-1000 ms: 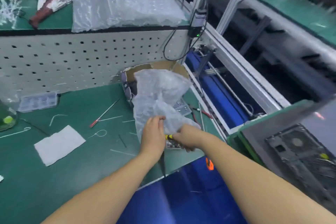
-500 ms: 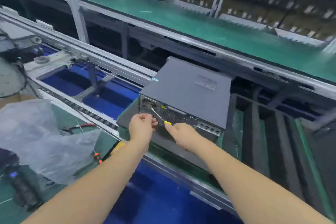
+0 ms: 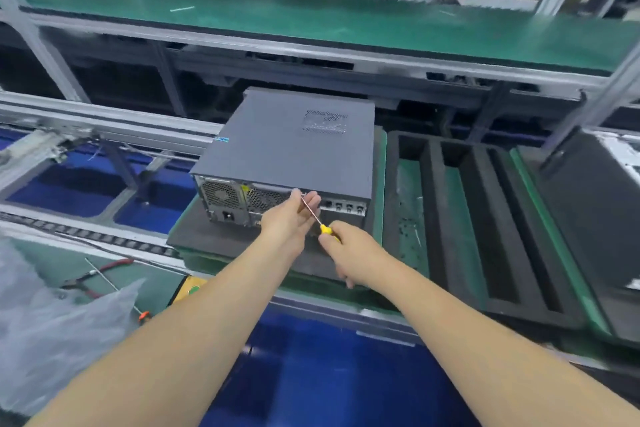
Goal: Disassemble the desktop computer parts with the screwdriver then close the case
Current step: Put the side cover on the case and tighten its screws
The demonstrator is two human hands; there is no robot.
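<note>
Hands raised to case [image 3: 291,146] rear | right hand [image 3: 353,253] grips screwdriver [image 3: 317,218] | left hand [image 3: 291,222] fingers pinch shaft

Grey computer case [image 3: 287,146] flat on a dark foam pad [image 3: 194,236], green pallet [image 3: 382,163] beneath.

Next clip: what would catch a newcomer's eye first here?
The two hands meeting mid-frame: the right hand grips a yellow-handled screwdriver, and the left hand steadies its shaft. Just beyond them sits a closed grey computer case, rear panel facing the person. Black slotted foam trays lie to its right.
</note>
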